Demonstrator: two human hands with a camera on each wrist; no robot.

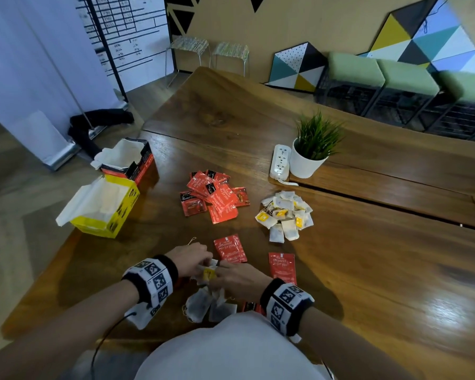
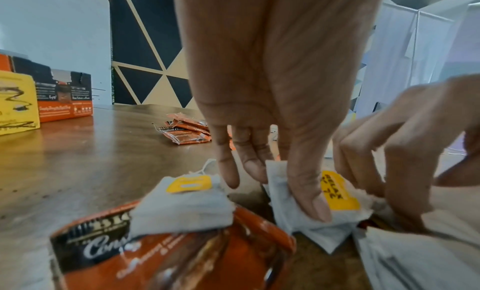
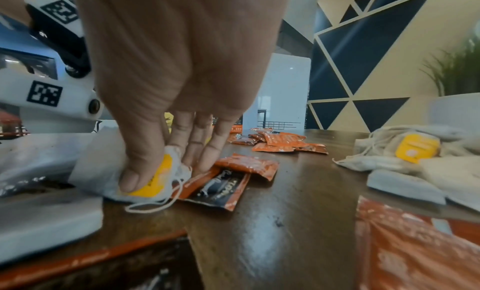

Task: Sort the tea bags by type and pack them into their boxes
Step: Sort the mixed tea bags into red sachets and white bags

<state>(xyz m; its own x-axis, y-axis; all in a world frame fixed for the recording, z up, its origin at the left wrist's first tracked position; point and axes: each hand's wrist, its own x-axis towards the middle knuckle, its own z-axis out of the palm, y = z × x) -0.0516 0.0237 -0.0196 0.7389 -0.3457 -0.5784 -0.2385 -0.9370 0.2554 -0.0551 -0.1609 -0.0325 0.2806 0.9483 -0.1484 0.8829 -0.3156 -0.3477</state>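
My left hand (image 1: 192,259) and right hand (image 1: 239,278) meet at the table's near edge over a loose heap of white tea bags (image 1: 207,307). Each hand pinches a white tea bag with a yellow tag (image 1: 209,274); it looks like the same bag. In the left wrist view the left hand (image 2: 285,191) has its thumb on that bag (image 2: 340,194). In the right wrist view the right hand (image 3: 166,171) has its thumb on the yellow tag (image 3: 158,177). Sorted piles lie further out: red sachets (image 1: 214,197) and yellow-tagged bags (image 1: 285,212). The yellow box (image 1: 104,207) and the red-black box (image 1: 132,160) stand open at the left.
Two single red sachets (image 1: 230,248) (image 1: 282,267) lie just beyond my hands. Another tea bag (image 2: 187,200) rests on an orange sachet (image 2: 168,253) by my left wrist. A potted plant (image 1: 310,152) and a power strip (image 1: 280,161) stand at the back right.
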